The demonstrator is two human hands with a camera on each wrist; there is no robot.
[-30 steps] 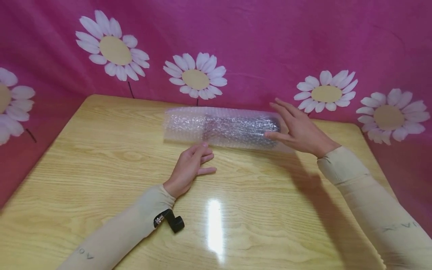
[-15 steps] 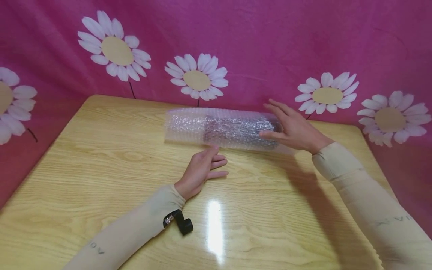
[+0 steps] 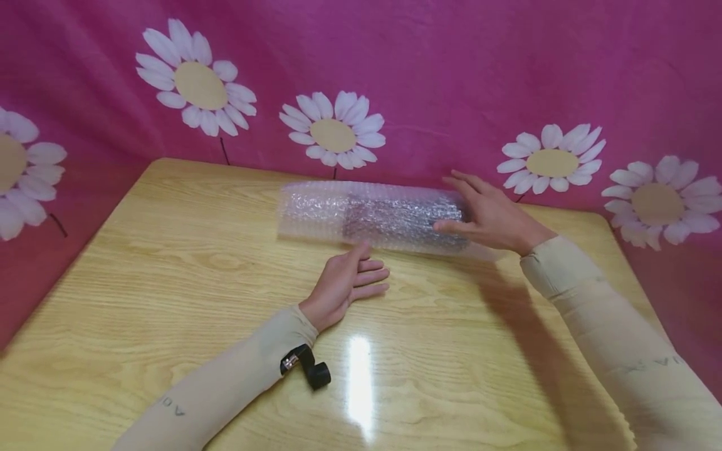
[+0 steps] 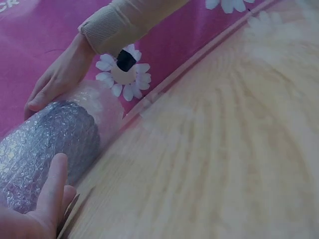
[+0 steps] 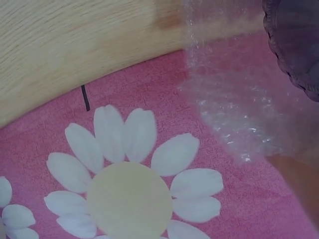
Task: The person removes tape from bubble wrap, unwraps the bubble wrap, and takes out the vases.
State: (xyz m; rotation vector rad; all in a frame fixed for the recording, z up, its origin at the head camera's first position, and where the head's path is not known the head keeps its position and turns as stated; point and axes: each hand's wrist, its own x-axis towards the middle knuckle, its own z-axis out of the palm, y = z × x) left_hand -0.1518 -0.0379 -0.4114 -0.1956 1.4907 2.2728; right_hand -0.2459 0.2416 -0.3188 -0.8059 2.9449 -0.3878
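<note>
A roll of bubble wrap (image 3: 316,213) lies crosswise near the table's back edge, wrapped around a dark object. In the right wrist view a dark purple, scalloped rim (image 5: 294,50) shows inside the wrap's end. My right hand (image 3: 496,216) is over the roll's right end, thumb across its front and fingers spread toward the back. At the roll's front edge is my left hand (image 3: 341,285), thumb pointing up at the wrap and the other fingers extended to the right. The left wrist view shows that thumb (image 4: 55,181) overlapping the wrapped part.
The wooden table (image 3: 197,269) extends toward me, with a bright light reflection on it. Behind it hangs a magenta cloth (image 3: 429,75) printed with white daisies. A black wrist mount (image 3: 316,373) sticks out from my left sleeve.
My left hand has slid right along the roll's front edge. The right hand has shifted slightly left over the roll's end. The roll lies nearly as before.
</note>
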